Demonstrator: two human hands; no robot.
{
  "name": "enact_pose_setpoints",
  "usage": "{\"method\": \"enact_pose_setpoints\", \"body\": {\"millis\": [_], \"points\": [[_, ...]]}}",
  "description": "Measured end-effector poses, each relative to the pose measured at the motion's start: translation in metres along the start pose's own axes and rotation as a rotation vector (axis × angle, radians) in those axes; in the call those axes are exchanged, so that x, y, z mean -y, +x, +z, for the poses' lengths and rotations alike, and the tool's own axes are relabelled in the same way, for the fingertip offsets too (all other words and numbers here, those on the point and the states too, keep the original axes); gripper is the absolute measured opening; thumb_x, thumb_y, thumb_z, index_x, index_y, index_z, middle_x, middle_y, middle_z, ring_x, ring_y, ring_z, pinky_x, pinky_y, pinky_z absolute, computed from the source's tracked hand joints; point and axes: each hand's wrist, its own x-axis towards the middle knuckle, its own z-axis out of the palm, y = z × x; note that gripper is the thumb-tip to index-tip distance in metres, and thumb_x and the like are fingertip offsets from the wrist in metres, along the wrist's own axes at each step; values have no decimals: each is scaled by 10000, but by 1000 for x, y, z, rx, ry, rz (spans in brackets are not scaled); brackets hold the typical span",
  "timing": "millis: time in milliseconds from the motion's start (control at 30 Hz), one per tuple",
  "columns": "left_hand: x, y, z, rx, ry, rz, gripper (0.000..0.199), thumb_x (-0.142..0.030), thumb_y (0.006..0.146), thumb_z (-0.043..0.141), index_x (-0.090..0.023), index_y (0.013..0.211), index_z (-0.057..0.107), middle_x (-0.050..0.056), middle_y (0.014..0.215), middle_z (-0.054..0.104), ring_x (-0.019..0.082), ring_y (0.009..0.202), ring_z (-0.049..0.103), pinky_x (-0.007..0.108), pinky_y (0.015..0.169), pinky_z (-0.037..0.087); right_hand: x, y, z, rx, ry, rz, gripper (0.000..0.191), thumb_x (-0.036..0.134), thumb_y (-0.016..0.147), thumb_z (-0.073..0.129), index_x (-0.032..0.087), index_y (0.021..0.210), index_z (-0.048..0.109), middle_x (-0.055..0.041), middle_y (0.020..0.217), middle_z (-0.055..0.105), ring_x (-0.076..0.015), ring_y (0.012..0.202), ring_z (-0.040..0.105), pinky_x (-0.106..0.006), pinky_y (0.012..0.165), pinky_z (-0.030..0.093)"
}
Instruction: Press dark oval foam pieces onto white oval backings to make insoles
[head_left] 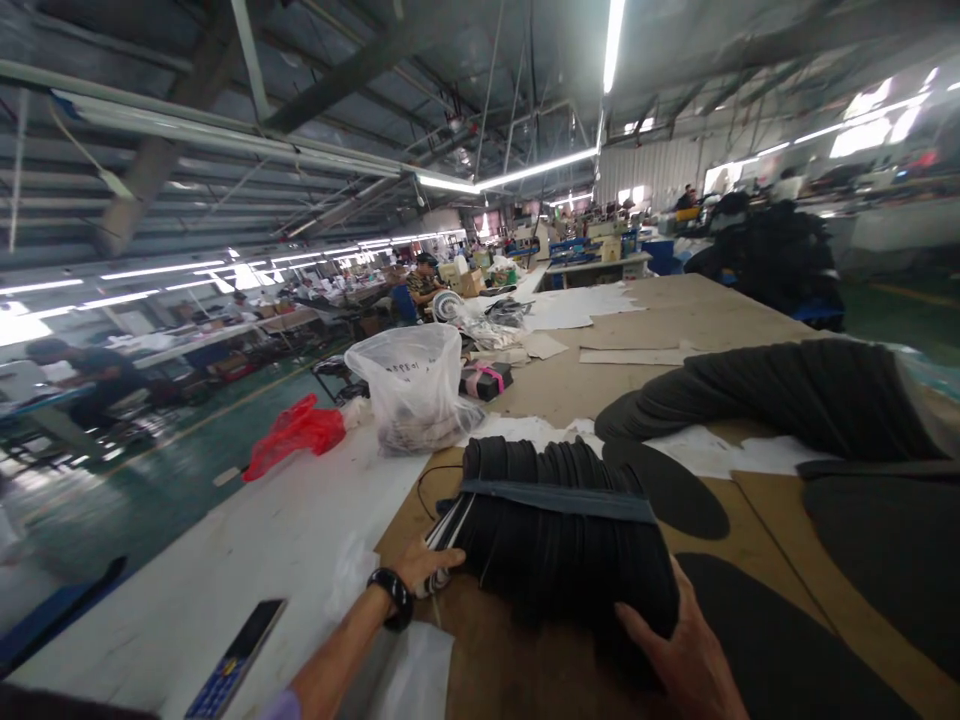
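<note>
The left hand (426,570) and right hand (684,635) are at opposite ends of a strapped black bundle (559,540), which lies on the counter (255,560) at 12 to 1 o'clock. The left hand, a black bracelet (391,599) at its wrist, is clamped on the pale-edged pieces (448,535) at the bundle's left end, thumb on the near side. The right hand is clamped on the right end, its thumb across the near face and its fingers partly hidden. A blue-grey strap (555,499) runs lengthwise over the bundle.

A keypad device (236,660) lies at 10 o'clock, apart from the left hand. Large dark flat pieces (780,645) lie at 2 to 3 o'clock, and a smaller dark oval (667,488) sits just behind the bundle at 1 o'clock. Past it, a long leaning row of dark pieces (772,395) stretches to 2 o'clock.

Farther out, a translucent bag (409,390) with dark lettering stands near 12 o'clock, a red plastic bag (296,437) is at 11 and a dark block with a pink band (487,381) is at 12. White sheets (581,306) spread beyond. A dark heap (784,255) is at 1 o'clock; seated people (86,380) are at 10 and 12, under tube lights (540,168).
</note>
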Motion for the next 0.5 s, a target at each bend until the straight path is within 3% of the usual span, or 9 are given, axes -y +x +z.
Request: {"method": "enact_pose_setpoints", "body": {"millis": [133, 267, 500], "points": [[1, -3, 5, 49, 208, 56, 376, -400, 548, 737, -183, 839, 638, 24, 687, 652, 219, 712, 608, 316, 682, 463, -4, -4, -3, 7, 25, 54, 916, 578, 683, 502, 70, 1385, 208, -214, 1255, 494, -336, 1124, 518, -424, 894, 430], [-1, -6, 10, 50, 368, 45, 347, -427, 634, 655, -154, 844, 614, 5, 600, 593, 186, 597, 572, 292, 581, 423, 7, -7, -12, 14, -39, 30, 848, 563, 694, 505, 89, 1361, 281, -184, 1212, 534, -316, 1113, 528, -409, 909, 417], [-6, -14, 9, 43, 455, 31, 355, -431, 653, 639, -159, 880, 610, -2, 621, 606, 174, 603, 585, 258, 550, 408, 10, -8, -19, 71, -120, 117, 991, 673, 663, 511, 78, 1395, 210, -220, 1265, 485, -364, 1094, 533, -428, 890, 428]]}}
